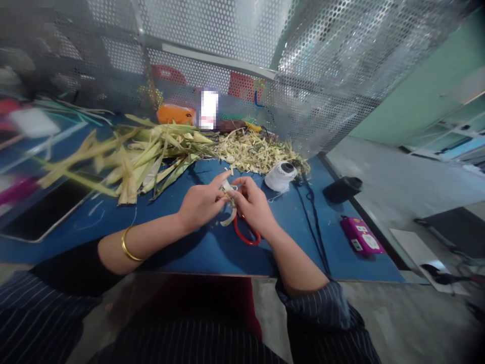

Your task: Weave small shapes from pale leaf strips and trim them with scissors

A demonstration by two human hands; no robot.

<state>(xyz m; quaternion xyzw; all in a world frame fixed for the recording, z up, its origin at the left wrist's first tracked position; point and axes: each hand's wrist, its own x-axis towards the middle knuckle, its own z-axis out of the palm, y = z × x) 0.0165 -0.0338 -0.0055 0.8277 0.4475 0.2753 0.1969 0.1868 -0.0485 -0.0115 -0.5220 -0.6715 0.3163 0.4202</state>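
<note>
Over the middle of the blue table, my left hand (200,203) and my right hand (250,201) meet, fingertips closed on a pale strip of corn husk (228,186). Part of the strip hangs below and curls; the fingers cover some of it. Red-handled scissors (246,237) lie beneath my right hand, their blades mostly hidden. Beyond my hands is a heap of shredded husk (253,151), with long whole corn husks (151,156) to its left. A white thread spool (278,177) is tilted just right of my right hand.
A phone or tablet (49,212) lies at the left. Dark cords (312,217), a black spool (342,189) and a purple box (362,236) are to the right. An orange package (176,115) stands at the back, before a perforated metal panel (212,65).
</note>
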